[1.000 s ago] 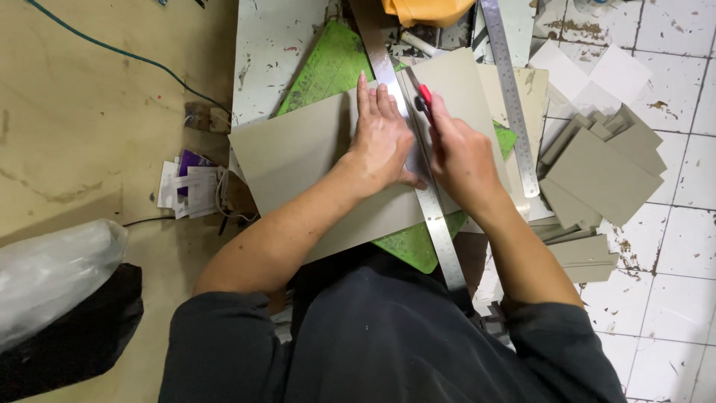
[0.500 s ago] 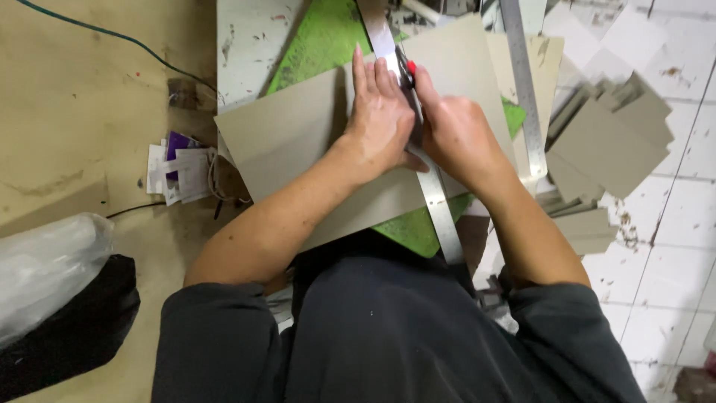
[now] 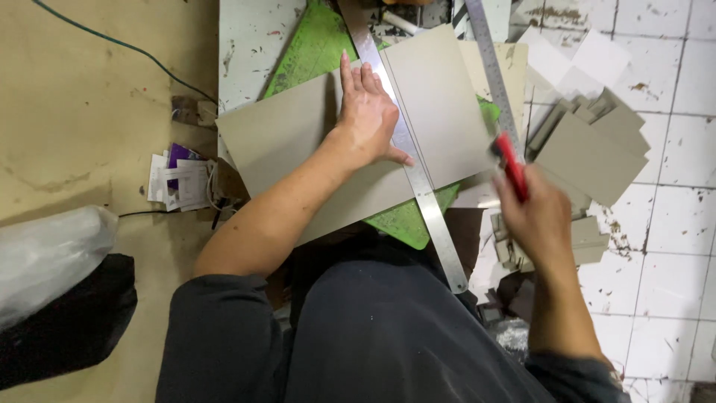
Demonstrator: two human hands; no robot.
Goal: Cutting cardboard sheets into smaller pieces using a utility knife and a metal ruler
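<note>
Grey board sheet (image 3: 298, 142) judged light, stiff, likely to slide on the green cutting mat (image 3: 406, 220); best pinned flat from above near the cut line, as done. Looked plain grey, matte, square-edged, lying across the mat on the bench (image 3: 242, 45). Steel ruler (image 3: 418, 179) laid diagonally over it. Left hand (image 3: 367, 119) spread flat, pressing ruler and sheet. Right hand (image 3: 541, 220) lifted off to the right, wrapped around red knife (image 3: 512, 166). Cut grey pieces (image 3: 589, 149) stacked right.
</note>
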